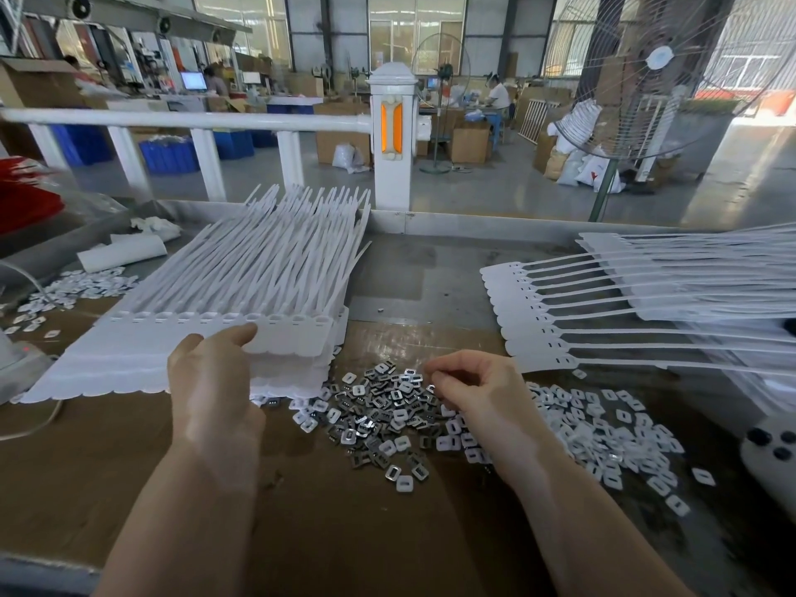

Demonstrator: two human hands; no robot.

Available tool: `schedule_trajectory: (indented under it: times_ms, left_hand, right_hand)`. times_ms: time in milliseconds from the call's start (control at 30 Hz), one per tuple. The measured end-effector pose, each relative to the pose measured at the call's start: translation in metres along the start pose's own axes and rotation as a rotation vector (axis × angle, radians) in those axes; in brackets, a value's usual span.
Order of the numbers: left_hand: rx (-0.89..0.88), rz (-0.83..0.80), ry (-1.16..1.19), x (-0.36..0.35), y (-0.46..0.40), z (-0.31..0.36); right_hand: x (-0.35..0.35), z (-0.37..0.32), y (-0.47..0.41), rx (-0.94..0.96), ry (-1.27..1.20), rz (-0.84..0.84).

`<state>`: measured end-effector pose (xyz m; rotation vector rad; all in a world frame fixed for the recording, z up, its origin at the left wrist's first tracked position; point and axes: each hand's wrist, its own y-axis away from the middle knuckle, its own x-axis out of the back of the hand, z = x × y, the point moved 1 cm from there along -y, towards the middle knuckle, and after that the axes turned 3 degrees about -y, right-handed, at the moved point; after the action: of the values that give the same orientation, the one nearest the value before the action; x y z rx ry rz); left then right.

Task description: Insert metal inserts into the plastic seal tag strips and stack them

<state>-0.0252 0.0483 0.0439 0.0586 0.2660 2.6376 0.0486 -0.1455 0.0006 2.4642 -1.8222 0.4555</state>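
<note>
- Resting on the stack of white seal tag strips (206,338), the left hand (211,381) lies with fingers straight and together.
- Right hand (469,389): fingertips curled together over the metal inserts (379,407) heaped on the brown table (129,445); whether they pinch one cannot be told.
- More strips (603,303) lie at right.
- No legible writing.

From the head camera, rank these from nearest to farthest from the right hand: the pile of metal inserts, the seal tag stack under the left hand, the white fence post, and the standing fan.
1. Pile of metal inserts: directly under the right hand.
2. Seal tag stack: to its left, on the table.
3. White fence post: beyond the table's far edge.
4. Standing fan: far right, past the table.
</note>
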Motion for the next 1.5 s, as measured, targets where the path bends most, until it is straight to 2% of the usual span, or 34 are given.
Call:
schedule_trajectory:
  times_ms: [167, 267, 400, 600, 767, 967, 1300, 1500]
  left_hand:
    - [-0.043, 0.078, 0.150, 0.001, -0.013, -0.002]
    - [0.072, 0.128, 0.334, 0.002, -0.020, 0.001]
    - [0.158, 0.047, 0.542, -0.007, -0.026, 0.008]
    - [0.194, -0.124, 0.612, -0.017, -0.040, 0.017]
    - [0.205, -0.169, 0.708, -0.014, -0.045, 0.028]
    - [0.136, -0.197, 0.761, -0.012, -0.035, 0.036]
    - [0.182, -0.196, 0.776, -0.021, 0.006, 0.002]
    - [0.063, -0.182, 0.802, -0.035, 0.039, 0.002]
  right_hand:
    - [0.000, 0.000, 0.000, 0.014, -0.002, 0.009]
    - [0.000, 0.001, -0.001, 0.009, -0.013, 0.010]
    - [0.000, 0.002, -0.002, -0.003, -0.023, 0.010]
    - [-0.001, 0.003, -0.002, 0.003, -0.010, 0.021]
    - [-0.001, 0.002, -0.002, 0.015, 0.003, 0.019]
    - [-0.002, 0.001, -0.002, 0.000, 0.008, 0.014]
    - [0.000, -0.001, 0.001, 0.036, -0.081, 0.036]
    - [0.001, -0.001, 0.002, 0.043, -0.115, 0.037]
